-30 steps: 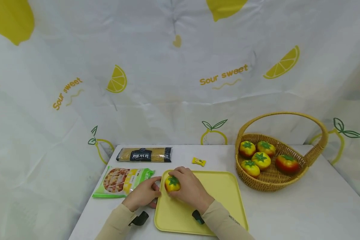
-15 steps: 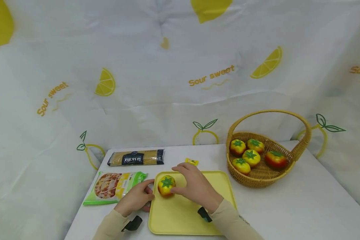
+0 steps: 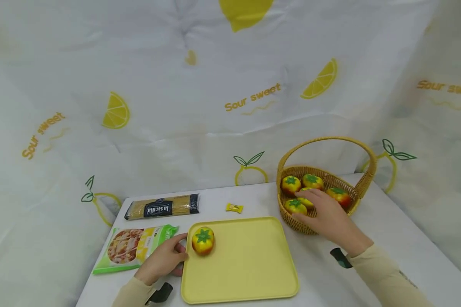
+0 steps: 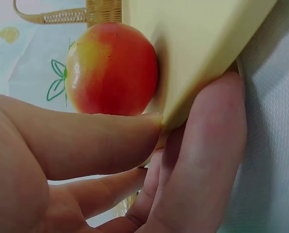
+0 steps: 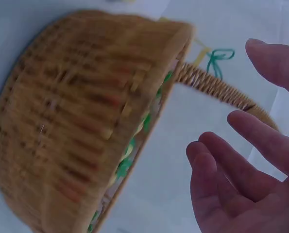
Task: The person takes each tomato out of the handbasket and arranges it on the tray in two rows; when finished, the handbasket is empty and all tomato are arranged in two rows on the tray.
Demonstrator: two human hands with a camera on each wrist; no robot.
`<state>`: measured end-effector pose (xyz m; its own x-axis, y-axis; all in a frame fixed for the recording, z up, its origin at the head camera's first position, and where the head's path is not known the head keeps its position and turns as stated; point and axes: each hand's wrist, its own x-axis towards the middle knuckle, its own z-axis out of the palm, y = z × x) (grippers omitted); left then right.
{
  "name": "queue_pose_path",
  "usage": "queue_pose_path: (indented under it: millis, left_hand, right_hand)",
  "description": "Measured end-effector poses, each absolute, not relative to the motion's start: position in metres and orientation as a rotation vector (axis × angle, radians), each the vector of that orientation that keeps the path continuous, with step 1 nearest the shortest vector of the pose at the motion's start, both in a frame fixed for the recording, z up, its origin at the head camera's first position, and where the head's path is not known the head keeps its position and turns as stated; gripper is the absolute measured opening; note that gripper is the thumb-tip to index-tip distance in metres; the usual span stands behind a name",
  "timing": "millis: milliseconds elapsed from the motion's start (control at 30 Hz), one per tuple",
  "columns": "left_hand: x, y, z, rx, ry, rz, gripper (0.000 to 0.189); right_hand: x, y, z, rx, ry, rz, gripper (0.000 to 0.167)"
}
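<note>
My left hand [image 3: 162, 259] pinches the left edge of a yellow tray [image 3: 241, 268], thumb on top of the rim and fingers underneath, as the left wrist view shows. On the tray's far left corner sits a red-and-yellow tomato [image 3: 203, 241] with a green star-shaped top; its red side [image 4: 117, 73] is close by the left thumb. My right hand [image 3: 331, 218] holds nothing, fingers spread, and overlaps the front of a wicker basket [image 3: 299, 224]. Several similar tomatoes [image 3: 290, 185] lie in that basket, one partly hidden behind the hand. The right wrist view catches the basket's side, blurred.
A pack of spaghetti [image 3: 162, 207] lies at the back left, with a green-edged pizza bag [image 3: 132, 247] in front of it, beside my left hand. Behind the tray is a small yellow wrapped candy [image 3: 234, 208]. A lemon-print cloth [image 3: 199, 157] hangs behind the table.
My right hand has let go of the tomato on the tray and moved right to the basket. The left hand keeps hold of the tray's edge. The head view has turned rightward.
</note>
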<state>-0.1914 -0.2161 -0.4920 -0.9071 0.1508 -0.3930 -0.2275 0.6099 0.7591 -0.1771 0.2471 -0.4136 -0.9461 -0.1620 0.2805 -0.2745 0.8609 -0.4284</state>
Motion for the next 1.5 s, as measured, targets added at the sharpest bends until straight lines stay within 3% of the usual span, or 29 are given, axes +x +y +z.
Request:
queue_pose_path:
  millis: [233,433,833,1167,1500]
  left_hand:
    - [-0.189,-0.219,-0.491,-0.065,2.427,1.217,0.067]
    - [-0.188,-0.217,-0.489,-0.055,2.419,1.232,0.066]
    - [-0.189,-0.218,-0.491,-0.047,2.383,1.260,0.067]
    - [-0.189,-0.216,-0.490,-0.043,2.406,1.236,0.067]
    - [-0.189,-0.217,-0.490,-0.032,2.414,1.232,0.066]
  right_hand:
    - [-0.192,0.306,-0.415,0.103,-2.872,0.624,0.062]
    - [-0.202,0.327,-0.424,0.001,-2.922,0.564,0.066]
    - [-0.217,0.329,-0.434,0.025,-2.946,0.355,0.056]
    - [-0.226,0.334,-0.440,0.054,-2.971,0.258,0.032]
    - [-0.227,0.336,-0.443,0.051,-2.980,0.272,0.041]
